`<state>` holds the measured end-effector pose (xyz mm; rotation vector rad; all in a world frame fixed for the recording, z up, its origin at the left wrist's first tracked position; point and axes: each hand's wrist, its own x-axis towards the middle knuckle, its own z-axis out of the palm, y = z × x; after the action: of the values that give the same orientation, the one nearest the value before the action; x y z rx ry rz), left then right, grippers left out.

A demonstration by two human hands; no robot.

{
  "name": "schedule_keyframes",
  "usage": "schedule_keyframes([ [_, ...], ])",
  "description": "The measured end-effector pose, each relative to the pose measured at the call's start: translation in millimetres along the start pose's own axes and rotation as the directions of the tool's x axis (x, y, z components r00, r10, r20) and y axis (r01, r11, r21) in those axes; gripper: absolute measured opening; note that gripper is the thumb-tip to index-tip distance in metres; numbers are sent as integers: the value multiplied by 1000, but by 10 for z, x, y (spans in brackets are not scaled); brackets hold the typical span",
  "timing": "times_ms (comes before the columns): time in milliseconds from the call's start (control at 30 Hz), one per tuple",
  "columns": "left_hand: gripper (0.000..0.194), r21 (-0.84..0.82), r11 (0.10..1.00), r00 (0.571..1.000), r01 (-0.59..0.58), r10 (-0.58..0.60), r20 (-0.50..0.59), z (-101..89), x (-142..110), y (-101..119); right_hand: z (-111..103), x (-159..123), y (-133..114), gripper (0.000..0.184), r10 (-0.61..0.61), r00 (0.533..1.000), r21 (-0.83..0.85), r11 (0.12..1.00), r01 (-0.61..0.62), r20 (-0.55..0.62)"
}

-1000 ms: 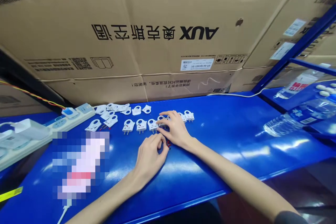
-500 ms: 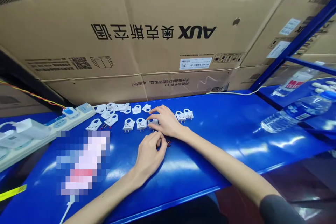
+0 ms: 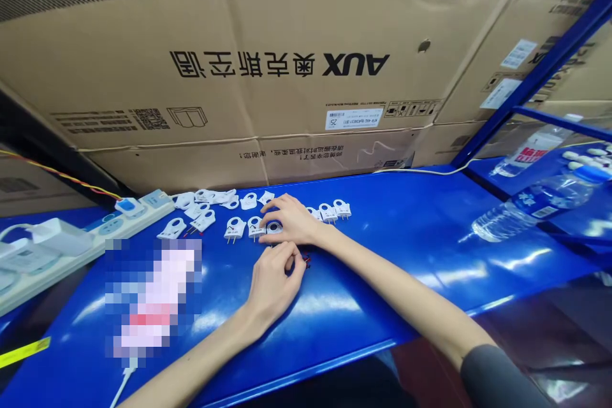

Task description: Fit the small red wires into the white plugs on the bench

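Note:
Several white two-pin plugs with ring-shaped tops lie in a row on the blue table [image 3: 335,306]. The fingers of my right hand [image 3: 299,223] curve around one white plug [image 3: 274,227], close beside its neighbour plug [image 3: 255,227] on the left. Just below, my left hand [image 3: 275,284] is curled with thumb and fingertips together. A small red and black piece [image 3: 307,261] shows beside its thumb; what the fingers hold is hidden. Right of my right hand are more plugs [image 3: 328,212], partly covered by it.
A heap of white plug pieces [image 3: 210,197] lies behind to the left, by a power strip [image 3: 138,213]. A blurred-out object [image 3: 157,299] with a white cable is nearer me. Large cartons [image 3: 287,13] wall off the back; water bottles [image 3: 540,201] lie at right.
My right hand has shifted slightly left along the row, and the plug under it now sits closer to its left neighbour. My left hand has barely moved.

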<state>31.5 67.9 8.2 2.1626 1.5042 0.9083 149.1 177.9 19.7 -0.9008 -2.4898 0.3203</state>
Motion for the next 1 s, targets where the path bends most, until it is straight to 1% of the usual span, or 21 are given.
schedule_keyframes([
  [300, 25, -11, 1000, 1000, 1, -1, 17, -15, -2, 42, -58, -8, 113, 29, 5, 1000, -60, 998, -6, -25],
  [433, 25, -16, 1000, 1000, -1, 1, 12, -20, -3, 42, -84, 22, 91, 20, 23, 998, -88, 996, -28, -59],
  [500, 25, -24, 1000, 1000, -9, 10, 7, -22, -2, 36, -76, 29, 65, 19, 26, 996, -94, 995, -34, -88],
  [567, 25, -36, 999, 1000, -21, 21, -1, -24, -2, 30, -40, 32, 31, 24, 1, 995, -100, 995, -11, -97],
  [633, 26, -51, 998, 999, -32, 31, -21, -30, -5, 30, 12, 35, -1, 27, -39, 997, -108, 994, 31, -69],
  [700, 29, -64, 997, 998, -39, 36, -51, -43, -12, 36, 56, 42, -25, 23, -58, 998, -110, 992, 54, -36],
  [767, 31, -76, 996, 996, -40, 34, -82, -60, -22, 45, 66, 46, -36, 14, -61, 997, -102, 993, 56, -42],
  [833, 32, -85, 996, 994, -33, 24, -103, -75, -31, 51, 29, 29, -30, 9, -68, 994, -90, 994, 60, -87],
  [900, 31, -92, 996, 994, -18, 8, -108, -83, -37, 50, -49, -32, -10, 11, -81, 987, -85, 994, 70, -138],
  [1000, 26, -110, 994, 995, 20, -31, -95, -72, -38, 32, -188, -245, 40, 14, -98, 978, -122, 990, 76, -186],
])
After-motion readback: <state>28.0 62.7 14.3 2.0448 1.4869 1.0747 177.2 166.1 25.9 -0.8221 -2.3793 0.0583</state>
